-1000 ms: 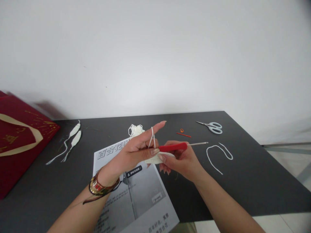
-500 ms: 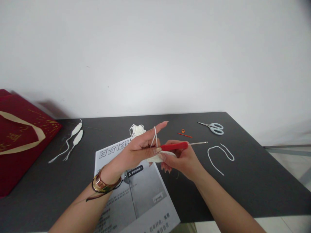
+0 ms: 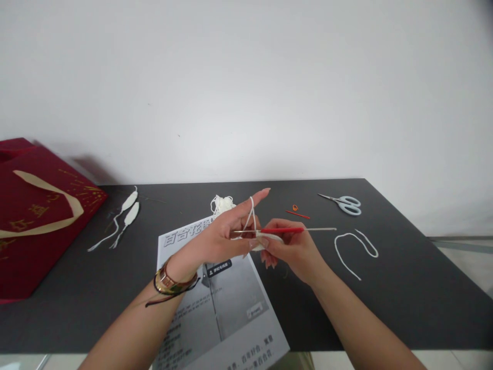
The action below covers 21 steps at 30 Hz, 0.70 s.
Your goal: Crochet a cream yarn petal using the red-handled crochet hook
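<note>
My right hand (image 3: 291, 250) grips a red-handled crochet hook (image 3: 285, 230), with metal ends sticking out on both sides. Its left end reaches across to the fingers of my left hand (image 3: 227, 231). A small white crocheted piece (image 3: 275, 237) is pinched between the fingers of both hands, partly hidden by them. White yarn (image 3: 252, 208) loops over my raised left index finger and runs down to the hook. Behind my left hand lies a loose heap of white yarn (image 3: 222, 204).
A printed sheet (image 3: 239, 308) lies under my hands. Two white crocheted pieces with tails (image 3: 131, 214) and a red gift bag (image 3: 50, 205) are at left. Scissors (image 3: 342, 203), an orange needle (image 3: 298, 214), an orange stitch marker (image 3: 295, 207) and a yarn strand (image 3: 338, 252) lie at right.
The hook's left metal end now shows beyond the red handle, near my left fingers, where my left thumb covered that area before. The whole view has shifted slightly.
</note>
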Each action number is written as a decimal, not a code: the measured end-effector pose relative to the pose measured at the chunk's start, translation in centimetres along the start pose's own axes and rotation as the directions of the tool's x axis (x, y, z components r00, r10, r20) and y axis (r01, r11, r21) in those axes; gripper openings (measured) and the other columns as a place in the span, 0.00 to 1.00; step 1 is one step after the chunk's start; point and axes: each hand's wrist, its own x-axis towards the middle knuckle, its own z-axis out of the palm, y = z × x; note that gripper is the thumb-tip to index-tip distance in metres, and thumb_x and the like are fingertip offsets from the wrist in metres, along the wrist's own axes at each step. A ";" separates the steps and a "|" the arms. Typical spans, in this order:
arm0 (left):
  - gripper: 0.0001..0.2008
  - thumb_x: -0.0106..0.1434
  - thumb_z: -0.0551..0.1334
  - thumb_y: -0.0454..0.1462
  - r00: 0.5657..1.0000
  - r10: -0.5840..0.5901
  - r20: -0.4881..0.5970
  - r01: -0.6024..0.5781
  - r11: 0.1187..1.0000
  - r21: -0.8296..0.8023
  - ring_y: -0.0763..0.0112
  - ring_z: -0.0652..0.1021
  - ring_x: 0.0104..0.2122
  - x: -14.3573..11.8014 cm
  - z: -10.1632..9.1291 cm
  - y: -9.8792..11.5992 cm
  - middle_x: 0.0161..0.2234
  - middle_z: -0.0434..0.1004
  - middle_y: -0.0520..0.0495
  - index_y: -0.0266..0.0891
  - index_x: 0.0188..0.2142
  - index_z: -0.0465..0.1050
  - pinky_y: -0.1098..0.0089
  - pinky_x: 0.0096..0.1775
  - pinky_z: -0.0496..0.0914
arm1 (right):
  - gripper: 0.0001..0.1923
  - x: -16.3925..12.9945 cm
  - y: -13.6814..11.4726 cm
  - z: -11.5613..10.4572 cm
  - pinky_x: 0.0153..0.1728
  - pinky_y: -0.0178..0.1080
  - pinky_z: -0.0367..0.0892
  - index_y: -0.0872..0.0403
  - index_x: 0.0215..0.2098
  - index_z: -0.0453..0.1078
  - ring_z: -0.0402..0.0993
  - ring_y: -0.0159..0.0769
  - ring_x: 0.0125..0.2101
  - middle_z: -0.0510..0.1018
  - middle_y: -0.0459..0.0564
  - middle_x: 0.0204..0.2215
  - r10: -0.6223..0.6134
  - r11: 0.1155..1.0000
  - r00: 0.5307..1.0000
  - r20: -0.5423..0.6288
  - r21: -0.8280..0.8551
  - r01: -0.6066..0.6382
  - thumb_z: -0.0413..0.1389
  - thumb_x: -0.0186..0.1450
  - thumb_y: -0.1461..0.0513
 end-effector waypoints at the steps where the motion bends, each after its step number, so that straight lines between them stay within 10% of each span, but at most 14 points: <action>1: 0.39 0.60 0.62 0.33 1.000 -0.005 -0.006 0.005 1.000 0.022 0.78 0.66 0.25 0.0 -0.1 0.1 0.30 0.65 0.54 0.53 0.65 0.43 0.77 0.25 0.63 | 0.13 0.1 0.1 0.0 0.14 0.28 0.62 0.57 0.24 0.69 0.66 0.26 0.13 0.74 0.43 0.13 -0.006 1.000 1.000 -0.008 0.005 0.006 0.66 0.52 0.58; 11: 0.41 0.58 0.60 0.29 0.994 -0.112 0.010 0.109 0.982 0.156 0.76 0.69 0.24 0.0 -1.4 0.7 0.29 0.67 0.54 0.55 0.65 0.43 0.76 0.25 0.64 | 0.11 0.7 1.5 -0.1 0.20 0.30 0.72 0.52 0.33 0.71 0.70 0.27 0.21 0.75 0.42 0.26 -0.196 0.980 0.980 -0.038 0.038 0.197 0.66 0.53 0.64; 21: 0.41 0.57 0.64 0.33 0.989 -0.138 0.055 0.129 0.982 0.141 0.77 0.69 0.22 -0.2 -1.7 1.0 0.24 0.68 0.55 0.49 0.65 0.45 0.75 0.25 0.65 | 0.08 1.1 3.0 0.1 0.21 0.32 0.72 0.51 0.34 0.73 0.72 0.30 0.24 0.78 0.44 0.27 -0.137 0.980 0.987 0.080 0.156 0.123 0.64 0.55 0.63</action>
